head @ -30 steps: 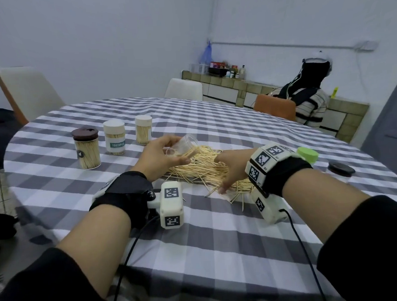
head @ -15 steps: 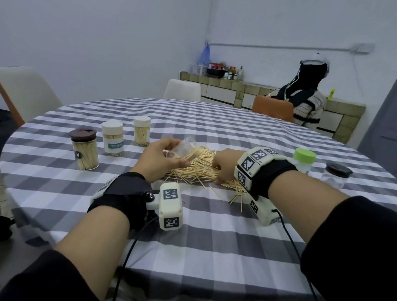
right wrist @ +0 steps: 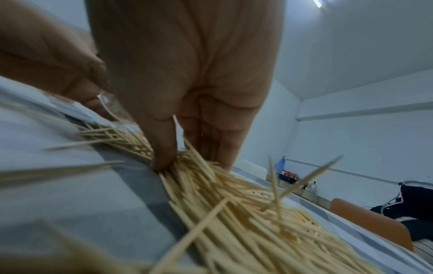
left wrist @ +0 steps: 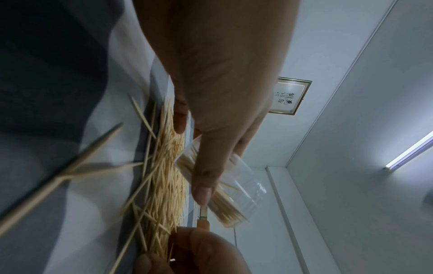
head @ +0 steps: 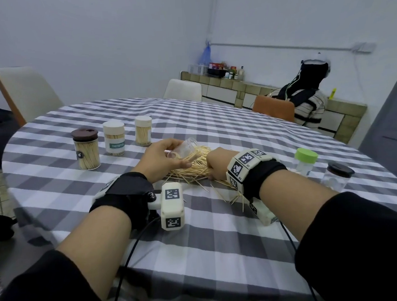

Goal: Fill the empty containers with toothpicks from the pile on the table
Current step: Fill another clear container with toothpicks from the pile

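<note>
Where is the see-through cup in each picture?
Head: cup sits mid-picture, tilted, held in the left hand over the toothpick pile.
Left wrist: cup right of centre, behind the thumb.
Right wrist: only its rim peeks out, left of centre.
Shared landmark: the toothpick pile.

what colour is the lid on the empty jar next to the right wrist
Bright green lid on the small clear plastic jar; the head view shows it best.

Black sleeves (head: pixel 361 245), black wristbands (head: pixel 125 192), white tagged cameras (head: pixel 172 206)

Pale bare walls (head: pixel 93 40), cream chair (head: pixel 26 91) at the far left edge of the round checked counter (head: pixel 222 253), tiled sideboard (head: pixel 235 90), ceiling strip light (left wrist: pixel 407 150)
</note>
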